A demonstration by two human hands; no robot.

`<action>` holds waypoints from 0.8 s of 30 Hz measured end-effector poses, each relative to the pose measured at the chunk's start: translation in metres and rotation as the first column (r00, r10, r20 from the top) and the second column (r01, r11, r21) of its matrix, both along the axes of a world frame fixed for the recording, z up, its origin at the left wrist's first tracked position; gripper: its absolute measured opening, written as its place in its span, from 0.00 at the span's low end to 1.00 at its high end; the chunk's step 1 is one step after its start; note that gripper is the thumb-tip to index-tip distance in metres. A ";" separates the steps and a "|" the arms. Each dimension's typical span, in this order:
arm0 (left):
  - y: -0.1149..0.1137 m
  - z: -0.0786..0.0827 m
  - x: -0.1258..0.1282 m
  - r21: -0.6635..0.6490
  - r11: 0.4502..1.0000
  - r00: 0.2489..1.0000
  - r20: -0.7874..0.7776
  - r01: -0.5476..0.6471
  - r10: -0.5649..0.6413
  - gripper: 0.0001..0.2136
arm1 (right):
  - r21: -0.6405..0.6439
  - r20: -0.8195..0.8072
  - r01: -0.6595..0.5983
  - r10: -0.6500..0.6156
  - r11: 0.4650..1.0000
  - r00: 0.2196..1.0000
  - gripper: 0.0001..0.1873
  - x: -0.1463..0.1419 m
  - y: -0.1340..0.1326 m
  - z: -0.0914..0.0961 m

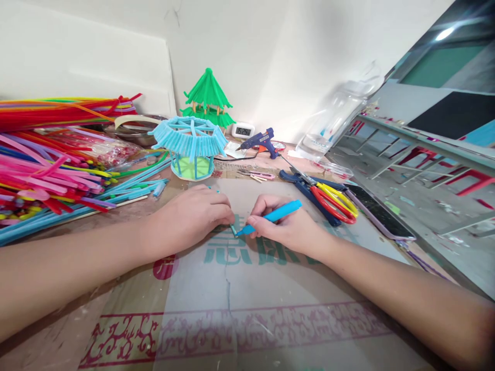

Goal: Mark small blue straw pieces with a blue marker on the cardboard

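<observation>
My right hand (276, 219) is closed around a bright blue marker (276, 211), its tip slanting down to the left. That tip touches or almost touches the end of a short thin stick (234, 230), dark green or blue in colour. The other end of the stick goes under the fingers of my left hand (201, 208), which pin it to the board. Beyond my left hand stands a small pavilion model (189, 141) with a light blue fuzzy roof, blue posts and a pale green base.
Bundles of coloured pipe cleaners (50, 175) lie at left. A green tiered model (209, 95), a small digital clock (243, 130) and a blue glue gun (261, 141) are at the back. Red-and-yellow-handled scissors (334, 202), dark-handled pliers (313, 198) and a phone (377, 210) lie at right.
</observation>
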State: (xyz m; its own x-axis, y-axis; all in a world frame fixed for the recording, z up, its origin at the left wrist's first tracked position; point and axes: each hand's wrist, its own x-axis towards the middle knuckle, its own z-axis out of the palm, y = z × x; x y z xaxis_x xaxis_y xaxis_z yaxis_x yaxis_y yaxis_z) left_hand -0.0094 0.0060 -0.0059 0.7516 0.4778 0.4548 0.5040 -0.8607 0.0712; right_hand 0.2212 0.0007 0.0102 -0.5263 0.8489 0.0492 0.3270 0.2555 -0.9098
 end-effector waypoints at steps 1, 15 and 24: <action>0.000 0.000 0.000 0.000 1.000 1.000 0.000 -0.002 0.002 0.09 | -0.002 -0.005 0.006 -0.006 1.000 1.000 0.12 0.000 0.000 0.000; 0.000 0.001 0.000 -0.022 1.000 1.000 -0.014 -0.002 0.001 0.10 | -0.028 -0.006 0.027 -0.027 0.999 1.000 0.12 -0.002 0.000 0.001; 0.001 0.002 0.000 -0.025 1.000 1.000 -0.012 0.000 0.000 0.10 | -0.005 0.004 0.008 -0.008 1.000 1.000 0.14 0.000 0.002 0.000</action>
State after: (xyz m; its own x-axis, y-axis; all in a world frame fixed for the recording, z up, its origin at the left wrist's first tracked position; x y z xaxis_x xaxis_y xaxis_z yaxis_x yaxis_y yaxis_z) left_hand -0.0097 0.0066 -0.0043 0.7569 0.4887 0.4339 0.5047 -0.8589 0.0870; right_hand 0.2215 0.0025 0.0100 -0.5195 0.8534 0.0429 0.3324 0.2481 -0.9099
